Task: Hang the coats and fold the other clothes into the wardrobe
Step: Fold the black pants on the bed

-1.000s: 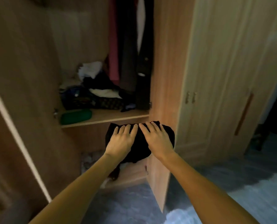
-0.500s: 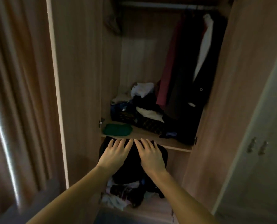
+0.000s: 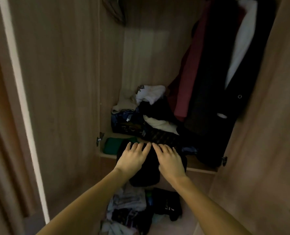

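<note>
A folded black garment [image 3: 145,173] is carried flat between my two hands at the front edge of the wardrobe shelf [image 3: 200,167]. My left hand [image 3: 134,157] lies on its left half and my right hand [image 3: 170,161] on its right half, fingers stretched forward and thumbs underneath. The garment's far edge reaches over the shelf front. Hanging at the right are a dark red coat [image 3: 190,77] and a black coat with a white lining [image 3: 225,78].
A pile of mixed clothes [image 3: 146,114] fills the back of the shelf, with a green folded item [image 3: 113,146] at its front left. More loose clothes [image 3: 132,211] lie on the wardrobe floor below. An open door [image 3: 53,99] stands at the left, another door panel at the right.
The view has closed in on the wardrobe. Both hands have carried the black garment forward and up, from below the shelf edge to over it.
</note>
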